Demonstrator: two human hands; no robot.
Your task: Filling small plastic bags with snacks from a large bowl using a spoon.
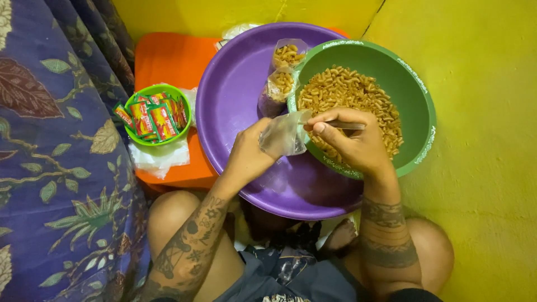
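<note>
A small lime-green plastic bowl (158, 114) of red seasoning sachets (151, 118) is sitting at nine o'clock on a flat orange plastic stool (168, 61).

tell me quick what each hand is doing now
left hand: closed on a small clear plastic bag.
right hand: closed on a spoon handle.

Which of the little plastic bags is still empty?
The clear bag held open in the left hand; the two bags lying in the purple basin already hold snacks.

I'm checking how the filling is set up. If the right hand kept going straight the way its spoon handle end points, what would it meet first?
The right hand points left at the small clear bag held by the left hand; it would likely meet the bag's mouth first.
</note>
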